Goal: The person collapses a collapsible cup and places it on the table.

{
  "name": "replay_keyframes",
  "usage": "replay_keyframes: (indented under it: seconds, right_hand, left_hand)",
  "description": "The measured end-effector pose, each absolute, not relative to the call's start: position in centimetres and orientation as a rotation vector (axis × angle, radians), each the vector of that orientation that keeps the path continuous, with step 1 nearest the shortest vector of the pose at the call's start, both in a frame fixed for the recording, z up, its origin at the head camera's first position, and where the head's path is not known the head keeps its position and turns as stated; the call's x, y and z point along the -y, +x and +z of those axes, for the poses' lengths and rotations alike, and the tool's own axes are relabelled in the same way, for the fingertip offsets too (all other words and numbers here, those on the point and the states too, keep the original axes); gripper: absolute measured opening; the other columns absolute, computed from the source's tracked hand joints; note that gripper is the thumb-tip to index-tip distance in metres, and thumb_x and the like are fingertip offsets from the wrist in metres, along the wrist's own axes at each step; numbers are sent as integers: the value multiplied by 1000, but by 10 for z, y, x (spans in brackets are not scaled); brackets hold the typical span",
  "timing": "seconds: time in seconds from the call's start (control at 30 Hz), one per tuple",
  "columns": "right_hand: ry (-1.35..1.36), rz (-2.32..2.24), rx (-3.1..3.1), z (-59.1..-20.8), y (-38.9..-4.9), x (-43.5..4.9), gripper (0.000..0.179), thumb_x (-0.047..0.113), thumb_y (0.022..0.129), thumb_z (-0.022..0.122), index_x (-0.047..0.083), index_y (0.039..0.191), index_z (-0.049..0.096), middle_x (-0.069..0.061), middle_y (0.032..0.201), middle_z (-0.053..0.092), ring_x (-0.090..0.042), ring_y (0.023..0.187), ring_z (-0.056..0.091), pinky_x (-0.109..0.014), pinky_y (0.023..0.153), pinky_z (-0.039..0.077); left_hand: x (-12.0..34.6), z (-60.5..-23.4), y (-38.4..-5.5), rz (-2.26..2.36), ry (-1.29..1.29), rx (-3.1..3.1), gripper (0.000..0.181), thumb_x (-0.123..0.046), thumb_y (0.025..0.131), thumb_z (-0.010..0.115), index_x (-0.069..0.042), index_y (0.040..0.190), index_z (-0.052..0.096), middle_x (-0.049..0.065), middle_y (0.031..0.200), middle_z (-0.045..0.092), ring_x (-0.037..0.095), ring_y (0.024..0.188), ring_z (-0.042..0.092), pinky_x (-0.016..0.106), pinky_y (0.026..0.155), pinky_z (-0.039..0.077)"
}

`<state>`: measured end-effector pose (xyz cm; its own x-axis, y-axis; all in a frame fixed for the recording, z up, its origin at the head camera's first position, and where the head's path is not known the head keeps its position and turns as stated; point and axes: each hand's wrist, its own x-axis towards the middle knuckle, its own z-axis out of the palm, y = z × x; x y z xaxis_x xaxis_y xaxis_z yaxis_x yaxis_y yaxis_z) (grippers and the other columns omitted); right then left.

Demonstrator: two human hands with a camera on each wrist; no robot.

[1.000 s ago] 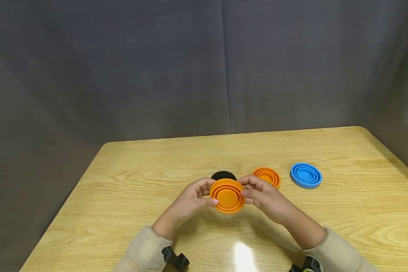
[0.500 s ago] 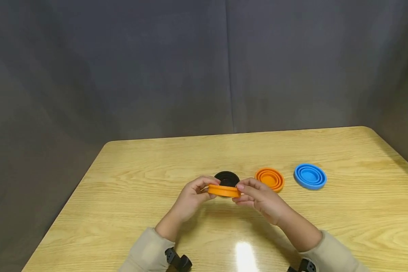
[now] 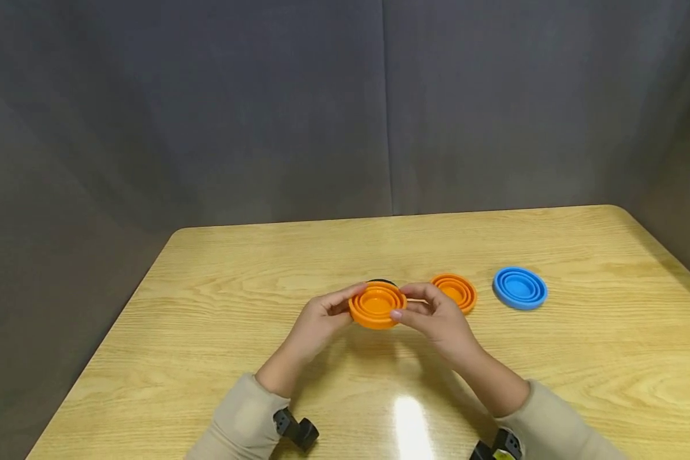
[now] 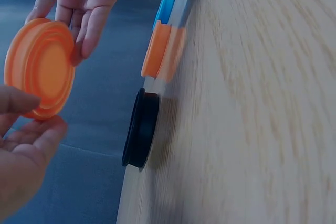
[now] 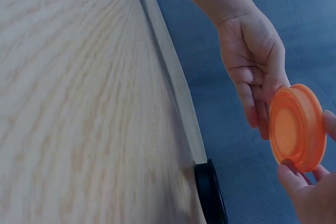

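Both hands hold an orange collapsible bowl [image 3: 377,306], folded flat, above the table. In the head view its ringed inside faces up toward me. My left hand [image 3: 316,324] pinches the left edge, and my right hand [image 3: 441,321] pinches the right edge with the thumb on the near rim. The left wrist view shows the stepped underside of this bowl [image 4: 51,69], apart from the tabletop. Behind it lies a black collapsible bowl [image 4: 142,129], mostly hidden in the head view.
To the right on the wooden table [image 3: 236,268] lie a second flat orange bowl [image 3: 455,291] and a blue one [image 3: 520,288]. A dark grey curtain [image 3: 276,115] hangs behind the table's far edge.
The held orange bowl went from facing me, to edge-on, to showing its inside again at a slant. Both hands keep hold of it; the bowls on the table stay put.
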<state>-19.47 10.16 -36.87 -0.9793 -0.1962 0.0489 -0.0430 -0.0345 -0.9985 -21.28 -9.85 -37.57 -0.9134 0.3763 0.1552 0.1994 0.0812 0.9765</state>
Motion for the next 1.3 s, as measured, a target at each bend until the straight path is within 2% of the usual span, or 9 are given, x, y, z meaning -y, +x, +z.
replay_keyframes:
  seconds: [0.2,0.37,0.47,0.57,0.87,1.1,1.3]
  right_hand:
    - [-279,-2231,-2165,-370,-197,-100,43,5,77,63,-5,113,44,-19,108,49,-13,89,56,-26,74,47]
    - [-316,-2330,-2144,-381,-204,-94,46,13,75,66,-3,112,44,-17,104,53,-16,89,56,-24,71,47]
    - [-407,-2382,-2098,-394,-216,-89,45,15,75,67,0,111,45,-14,102,56,-17,90,57,-24,70,47]
    - [-421,-2356,-2101,-388,-217,-81,47,17,75,67,-1,112,44,-15,103,56,-19,93,56,-26,72,47]
    - [-425,-2239,-2067,-378,-216,-68,53,-3,74,63,-4,122,40,-19,116,46,-25,106,47,-25,84,42]
    - [-501,-2086,-2189,-387,-230,-57,55,4,73,67,0,122,44,-14,118,49,-23,109,46,-27,89,38]
    - [-566,-2000,-2257,-394,-239,-44,55,6,74,66,-1,123,43,-14,118,49,-23,109,45,-33,91,36]
  left_hand:
    - [101,-374,-215,2039,605,-2013,61,12,76,55,-2,131,33,15,130,37,21,117,38,27,92,33]
    - [102,-374,-217,2075,603,-1950,71,1,74,64,-3,134,27,8,135,32,16,120,34,24,96,27]
    - [103,-374,-218,2118,552,-1968,74,-7,73,68,-5,134,27,5,134,34,14,118,36,23,93,31]
    - [107,-374,-218,2161,494,-1988,73,-5,72,69,-5,133,30,5,132,36,15,116,39,24,91,34]
    - [122,-377,-221,2118,390,-2088,76,1,69,69,-7,133,30,6,131,37,14,117,37,26,91,34]
    - [141,-380,-228,1975,393,-2224,76,-5,68,71,-5,132,30,7,130,38,16,118,36,33,96,29]
    - [157,-381,-236,1850,400,-2334,75,-6,68,71,-4,131,30,11,130,36,22,119,35,35,97,27]
